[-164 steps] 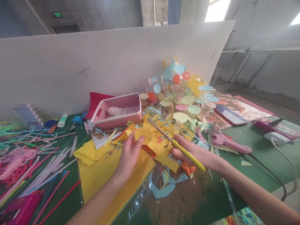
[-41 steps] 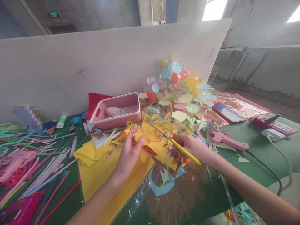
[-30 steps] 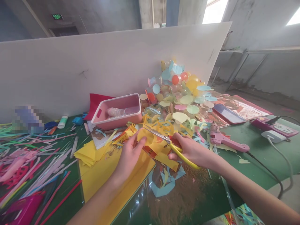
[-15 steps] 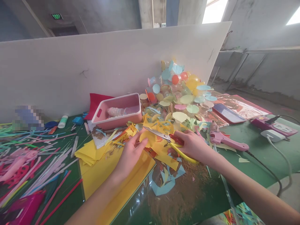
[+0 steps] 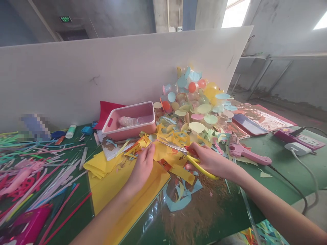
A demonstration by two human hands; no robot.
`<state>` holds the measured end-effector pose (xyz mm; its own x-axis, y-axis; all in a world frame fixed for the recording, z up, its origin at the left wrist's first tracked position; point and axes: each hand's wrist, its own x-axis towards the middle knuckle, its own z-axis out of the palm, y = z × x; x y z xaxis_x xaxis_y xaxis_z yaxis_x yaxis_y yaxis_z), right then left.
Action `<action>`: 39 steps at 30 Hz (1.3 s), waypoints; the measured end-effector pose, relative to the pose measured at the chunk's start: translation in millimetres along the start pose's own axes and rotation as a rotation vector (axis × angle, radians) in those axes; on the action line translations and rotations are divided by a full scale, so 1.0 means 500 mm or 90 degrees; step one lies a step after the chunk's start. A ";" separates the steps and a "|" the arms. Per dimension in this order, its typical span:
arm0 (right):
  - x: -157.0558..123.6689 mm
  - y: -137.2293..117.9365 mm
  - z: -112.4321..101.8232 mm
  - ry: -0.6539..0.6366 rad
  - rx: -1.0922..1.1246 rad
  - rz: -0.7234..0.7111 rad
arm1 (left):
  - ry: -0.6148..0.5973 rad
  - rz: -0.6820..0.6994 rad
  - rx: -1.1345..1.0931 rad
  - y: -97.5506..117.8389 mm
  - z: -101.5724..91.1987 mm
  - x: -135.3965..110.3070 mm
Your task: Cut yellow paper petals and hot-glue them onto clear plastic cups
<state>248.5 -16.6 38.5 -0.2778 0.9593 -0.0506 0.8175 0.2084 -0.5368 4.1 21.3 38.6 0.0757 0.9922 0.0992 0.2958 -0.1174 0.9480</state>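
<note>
Scissors with yellow handles [image 5: 197,165] are in my right hand [image 5: 211,160], whose fingers are closed through the loops. The metal blades point left and look nearly closed. My left hand [image 5: 143,165] is closed, thumb against fingers, pinching a piece of yellow paper [image 5: 161,151] beside the blades. Its fingertips hide the paper's left edge. Beneath both hands lies a heap of yellow paper scraps [image 5: 182,172]. Larger yellow sheets [image 5: 109,200] spread under my left forearm, with smaller yellow squares [image 5: 98,165] stacked on them.
A pink bin [image 5: 127,131] holds clear plastic cups. Behind the scraps rises a pile of cups and paper discs [image 5: 196,127]. A pink glue gun [image 5: 251,154] and power strip [image 5: 304,137] with cables lie right. Pipe cleaners [image 5: 58,183] cover the left. A white board [image 5: 114,75] stands behind.
My left hand has turned, its thumb and fingers drawing together at the yellow paper's left edge. The scissors stay in my right hand, almost in place. The view has shifted slightly.
</note>
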 end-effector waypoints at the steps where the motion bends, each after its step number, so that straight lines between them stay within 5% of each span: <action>1: 0.000 -0.001 0.000 -0.002 0.001 -0.001 | -0.006 0.002 -0.002 0.000 0.000 0.001; 19: 0.007 -0.007 0.015 0.030 0.098 -0.025 | 0.078 0.071 0.160 0.016 0.000 -0.016; 33: 0.015 -0.002 0.019 0.117 -0.028 0.085 | 0.030 -0.008 -0.031 0.000 -0.003 0.000; 39: 0.014 0.003 0.026 0.129 -0.161 0.032 | 0.007 -0.043 -0.126 -0.017 -0.002 0.008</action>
<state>241.0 -12.1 26.3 -0.1484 0.9828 0.1098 0.9343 0.1757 -0.3101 0.8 26.3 31.4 0.0520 0.9980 0.0351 0.1063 -0.0405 0.9935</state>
